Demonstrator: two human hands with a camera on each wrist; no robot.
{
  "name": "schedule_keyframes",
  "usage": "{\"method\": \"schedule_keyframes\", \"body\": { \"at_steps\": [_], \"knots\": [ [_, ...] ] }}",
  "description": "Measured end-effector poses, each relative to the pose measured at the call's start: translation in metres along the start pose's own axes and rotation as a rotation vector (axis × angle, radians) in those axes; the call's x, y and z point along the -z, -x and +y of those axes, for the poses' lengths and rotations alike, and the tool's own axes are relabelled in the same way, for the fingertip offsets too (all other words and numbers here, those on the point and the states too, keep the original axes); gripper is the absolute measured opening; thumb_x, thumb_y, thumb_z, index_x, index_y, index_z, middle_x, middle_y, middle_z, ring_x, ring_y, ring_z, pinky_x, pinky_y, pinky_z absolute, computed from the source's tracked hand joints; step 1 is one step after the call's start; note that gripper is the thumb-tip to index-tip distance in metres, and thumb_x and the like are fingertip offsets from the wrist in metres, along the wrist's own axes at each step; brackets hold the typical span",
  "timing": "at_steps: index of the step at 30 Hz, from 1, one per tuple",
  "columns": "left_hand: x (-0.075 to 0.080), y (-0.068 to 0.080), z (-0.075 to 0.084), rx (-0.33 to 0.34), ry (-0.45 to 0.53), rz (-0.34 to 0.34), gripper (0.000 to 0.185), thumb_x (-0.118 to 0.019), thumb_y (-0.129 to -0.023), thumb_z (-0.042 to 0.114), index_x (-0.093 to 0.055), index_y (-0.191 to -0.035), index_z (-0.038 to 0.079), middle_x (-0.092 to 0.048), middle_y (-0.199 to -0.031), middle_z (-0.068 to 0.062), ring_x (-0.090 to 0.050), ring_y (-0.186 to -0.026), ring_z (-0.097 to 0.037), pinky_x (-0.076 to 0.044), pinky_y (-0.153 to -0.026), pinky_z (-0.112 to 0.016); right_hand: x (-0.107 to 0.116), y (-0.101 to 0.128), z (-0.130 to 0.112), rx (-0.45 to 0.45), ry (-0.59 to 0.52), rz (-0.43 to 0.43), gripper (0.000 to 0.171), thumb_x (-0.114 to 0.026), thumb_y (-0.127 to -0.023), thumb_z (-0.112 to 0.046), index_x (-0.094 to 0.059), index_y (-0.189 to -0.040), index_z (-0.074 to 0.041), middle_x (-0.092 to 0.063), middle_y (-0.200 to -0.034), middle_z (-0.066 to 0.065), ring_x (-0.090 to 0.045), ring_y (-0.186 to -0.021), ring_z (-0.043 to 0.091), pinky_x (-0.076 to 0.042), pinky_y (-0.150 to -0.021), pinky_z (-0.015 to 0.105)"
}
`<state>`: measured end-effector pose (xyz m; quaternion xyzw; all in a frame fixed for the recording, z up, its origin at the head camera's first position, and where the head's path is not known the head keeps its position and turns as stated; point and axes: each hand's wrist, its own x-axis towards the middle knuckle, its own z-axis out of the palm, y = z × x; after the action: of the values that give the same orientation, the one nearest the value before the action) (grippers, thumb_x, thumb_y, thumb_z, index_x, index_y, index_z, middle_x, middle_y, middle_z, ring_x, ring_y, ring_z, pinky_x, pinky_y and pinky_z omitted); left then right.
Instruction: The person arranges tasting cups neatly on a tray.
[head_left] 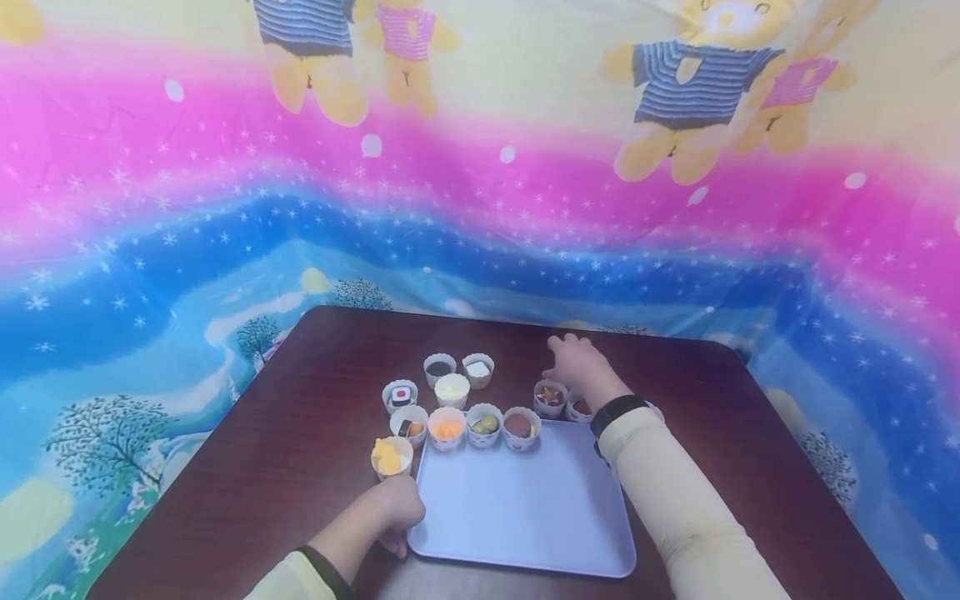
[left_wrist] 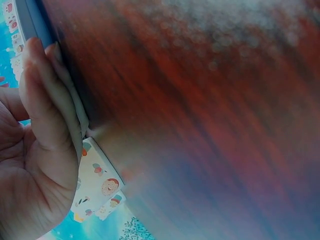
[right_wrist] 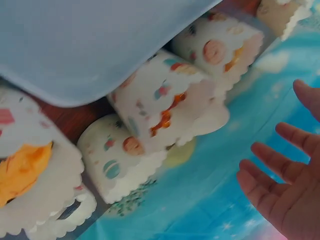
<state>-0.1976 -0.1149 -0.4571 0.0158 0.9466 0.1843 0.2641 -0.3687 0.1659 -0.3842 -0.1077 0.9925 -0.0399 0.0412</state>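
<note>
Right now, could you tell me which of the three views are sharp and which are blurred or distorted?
Head view: evenly lit and mostly sharp, though wide-angle bending curves the backdrop, and the paper cups look small. Left wrist view: the left hand is fairly clear, the table a red-brown smear. Right wrist view: close and soft; the tray and right hand lack crisp edges.

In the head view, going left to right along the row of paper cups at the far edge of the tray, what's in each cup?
Cup with yellow pieces → cup with a dark and orange bit → cup with orange filling → cup with greenish filling → cup with brown filling → cup with a star-shaped piece, next to the right hand.
</note>
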Motion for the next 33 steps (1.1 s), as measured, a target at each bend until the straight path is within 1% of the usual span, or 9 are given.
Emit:
{"method": "schedule_keyframes", "body": {
  "at_steps": [4, 6, 13, 18, 22, 29, 33],
  "knots": [
    [0.001, 0.003, 0.000, 0.013, 0.036, 0.006, 0.017, -0.066, -0.076, 0.006, -0.051, -0.068, 0.003, -0.054, -0.058, -0.007, -0.050, -0.042, -0.011, -0.037, -0.038, -0.017, -0.002, -0.008, 0.008, -0.067, -0.024, -0.017, 0.066, -0.061, -0.085, -0.032, -0.033, -0.139, -0.009, -0.028, -0.139, 0.024, -0.029, -0.123, 0.047, -0.038, -0.088, 0.059],
    [0.002, 0.004, 0.000, 0.016, 0.045, 0.010, 0.017, -0.066, -0.077, 0.007, -0.051, -0.068, 0.003, -0.054, -0.058, -0.007, -0.050, -0.042, -0.010, -0.038, -0.038, -0.017, -0.003, -0.010, 0.011, -0.084, -0.036, -0.015, 0.066, -0.061, -0.085, -0.031, -0.031, -0.140, -0.009, -0.026, -0.141, 0.025, -0.028, -0.124, 0.047, -0.037, -0.089, 0.059],
    [0.001, -0.001, -0.002, 0.035, 0.061, 0.014, 0.015, -0.063, -0.079, 0.008, -0.051, -0.071, 0.002, -0.054, -0.061, -0.009, -0.052, -0.043, -0.013, -0.038, -0.038, -0.018, -0.004, -0.013, 0.015, -0.090, -0.053, -0.012, 0.065, -0.058, -0.086, -0.030, -0.030, -0.140, -0.008, -0.026, -0.141, 0.025, -0.029, -0.123, 0.048, -0.036, -0.091, 0.060],
    [0.001, -0.003, -0.003, 0.025, 0.048, 0.022, 0.015, -0.062, -0.079, 0.008, -0.051, -0.071, 0.002, -0.054, -0.061, -0.009, -0.052, -0.042, -0.013, -0.039, -0.038, -0.019, -0.004, -0.015, 0.015, -0.107, -0.064, -0.025, 0.065, -0.058, -0.087, -0.030, -0.029, -0.141, -0.008, -0.025, -0.141, 0.025, -0.028, -0.124, 0.048, -0.036, -0.091, 0.060],
    [0.001, -0.004, -0.003, 0.026, 0.050, 0.022, 0.014, -0.061, -0.079, 0.007, -0.051, -0.071, 0.002, -0.055, -0.060, -0.009, -0.053, -0.042, -0.013, -0.041, -0.039, -0.019, -0.008, -0.016, 0.015, -0.111, -0.073, -0.022, 0.065, -0.059, -0.087, -0.030, -0.029, -0.141, -0.008, -0.026, -0.140, 0.026, -0.027, -0.125, 0.048, -0.036, -0.092, 0.059],
    [-0.001, -0.005, -0.001, 0.036, 0.085, 0.014, 0.015, -0.060, -0.080, 0.009, -0.051, -0.072, 0.002, -0.056, -0.059, -0.010, -0.054, -0.042, -0.013, -0.042, -0.039, -0.020, -0.017, -0.012, 0.016, -0.097, -0.076, -0.009, 0.059, -0.057, -0.089, -0.031, -0.036, -0.136, -0.003, -0.034, -0.135, 0.028, -0.034, -0.120, 0.049, -0.038, -0.090, 0.058],
    [-0.002, -0.004, -0.001, 0.043, 0.074, 0.009, 0.016, -0.062, -0.080, 0.009, -0.051, -0.070, 0.002, -0.056, -0.058, -0.009, -0.053, -0.043, -0.013, -0.043, -0.040, -0.020, -0.022, -0.016, 0.018, -0.121, -0.081, -0.013, 0.061, -0.057, -0.088, -0.034, -0.036, -0.136, -0.003, -0.034, -0.135, 0.027, -0.034, -0.121, 0.048, -0.037, -0.092, 0.057]
  ]
}}
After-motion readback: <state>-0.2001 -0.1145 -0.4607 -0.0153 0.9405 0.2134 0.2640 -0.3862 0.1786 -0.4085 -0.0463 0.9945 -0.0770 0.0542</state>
